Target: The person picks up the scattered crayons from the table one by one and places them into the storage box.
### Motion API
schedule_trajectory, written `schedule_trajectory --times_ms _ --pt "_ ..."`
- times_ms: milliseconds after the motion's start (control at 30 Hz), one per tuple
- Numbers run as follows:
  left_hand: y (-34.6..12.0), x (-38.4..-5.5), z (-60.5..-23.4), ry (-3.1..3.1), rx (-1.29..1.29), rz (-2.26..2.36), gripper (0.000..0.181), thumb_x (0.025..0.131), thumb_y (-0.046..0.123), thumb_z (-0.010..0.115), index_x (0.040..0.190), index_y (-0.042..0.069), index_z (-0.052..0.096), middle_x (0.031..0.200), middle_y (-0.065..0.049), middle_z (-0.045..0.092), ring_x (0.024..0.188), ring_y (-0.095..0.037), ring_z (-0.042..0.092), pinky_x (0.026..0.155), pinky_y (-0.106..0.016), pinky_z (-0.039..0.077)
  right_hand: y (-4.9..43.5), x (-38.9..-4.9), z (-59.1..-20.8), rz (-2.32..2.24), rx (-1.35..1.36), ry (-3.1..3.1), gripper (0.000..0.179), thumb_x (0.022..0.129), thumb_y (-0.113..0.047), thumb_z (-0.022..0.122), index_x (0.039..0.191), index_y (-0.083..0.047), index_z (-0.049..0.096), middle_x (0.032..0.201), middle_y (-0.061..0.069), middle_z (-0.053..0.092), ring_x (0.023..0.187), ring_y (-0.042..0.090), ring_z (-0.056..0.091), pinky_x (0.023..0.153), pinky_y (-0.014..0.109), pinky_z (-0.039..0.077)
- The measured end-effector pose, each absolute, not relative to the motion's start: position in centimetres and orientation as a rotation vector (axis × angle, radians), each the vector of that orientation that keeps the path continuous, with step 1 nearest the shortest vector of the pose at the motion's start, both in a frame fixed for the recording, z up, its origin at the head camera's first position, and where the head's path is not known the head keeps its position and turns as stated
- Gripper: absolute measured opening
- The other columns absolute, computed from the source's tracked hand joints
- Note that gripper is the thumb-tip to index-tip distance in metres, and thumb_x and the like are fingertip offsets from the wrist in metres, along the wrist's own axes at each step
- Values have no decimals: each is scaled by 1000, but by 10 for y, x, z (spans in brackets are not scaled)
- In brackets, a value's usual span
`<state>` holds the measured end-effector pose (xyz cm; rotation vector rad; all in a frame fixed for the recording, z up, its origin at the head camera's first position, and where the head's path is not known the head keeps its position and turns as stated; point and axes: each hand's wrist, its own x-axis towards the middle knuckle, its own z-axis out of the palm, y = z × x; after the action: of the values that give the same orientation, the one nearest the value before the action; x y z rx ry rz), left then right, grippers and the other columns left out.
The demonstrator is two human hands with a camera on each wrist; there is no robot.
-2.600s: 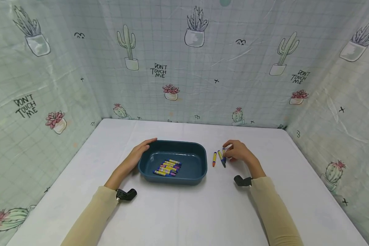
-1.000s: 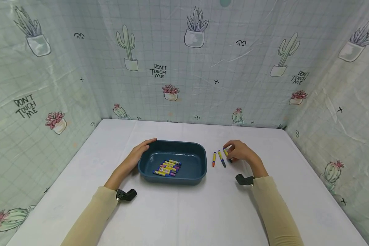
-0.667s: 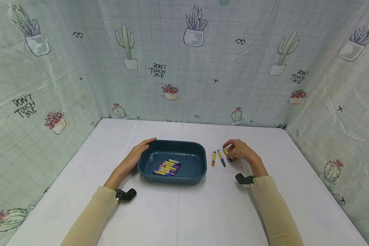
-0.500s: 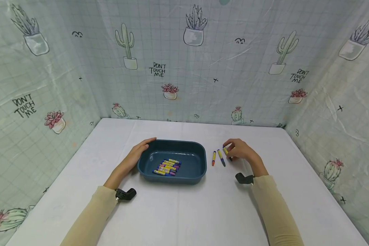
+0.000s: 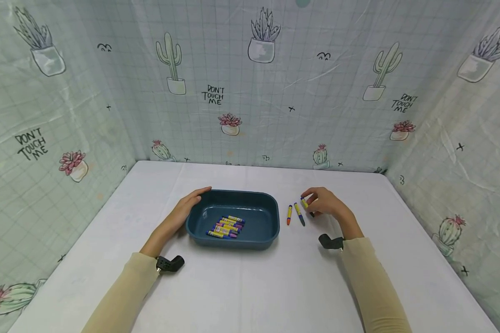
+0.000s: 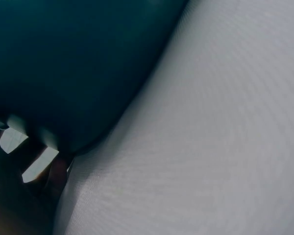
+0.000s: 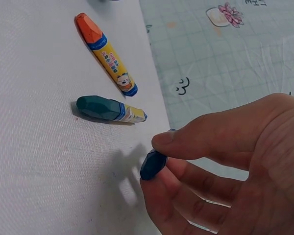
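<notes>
My left hand point(image 5: 184, 213) rests along the left side of a dark teal plastic tray point(image 5: 246, 244), fingers extended at its rim. In the left wrist view, the fingers point(image 6: 55, 178) touch the tray's outer wall point(image 6: 88, 73). My right hand point(image 5: 322, 203) pinches a dark blue oil pastel point(image 7: 154, 164) between thumb and fingers, low over the table. Its yellow wrapper is mostly hidden by the hand in the right wrist view. To its left lie a dark green oil pastel point(image 7: 103, 108) and an orange one point(image 7: 108, 54), both in yellow wrappers.
Several oil pastels point(image 5: 226, 227) lie side by side in the left half of the tray. A white cloth covers the table point(image 5: 250, 291). Grey-green fabric with printed cacti point(image 5: 266, 101) hangs behind and at both sides. Each wrist wears a black camera point(image 5: 171, 263).
The right hand has shifted the dark blue oil pastel slightly right and tilted it, leaving a gap to the green one. Over the last second it has stayed nearly still. The left hand has not moved.
</notes>
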<state>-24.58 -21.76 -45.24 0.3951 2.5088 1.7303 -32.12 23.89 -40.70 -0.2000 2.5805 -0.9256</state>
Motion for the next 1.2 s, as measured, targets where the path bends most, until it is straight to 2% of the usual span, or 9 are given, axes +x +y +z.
schedule_trajectory --times_ms 800,1200 --pt "-218 -246 -453 2515 377 1726 48 114 29 29 159 19 41 168 -7 36 159 -33 25 130 -61 15 235 -316 -389 -1018 -338 2542 53 92 -4 68 144 -1 56 124 24 64 93 26 66 74 31 62" --pt "-219 -245 -450 2528 403 1703 47 114 29 30 159 21 42 168 -5 36 160 -32 24 130 -61 15 232 -312 -381 -1095 -464 2523 53 93 -4 68 144 -2 56 124 23 64 101 28 66 78 34 63"
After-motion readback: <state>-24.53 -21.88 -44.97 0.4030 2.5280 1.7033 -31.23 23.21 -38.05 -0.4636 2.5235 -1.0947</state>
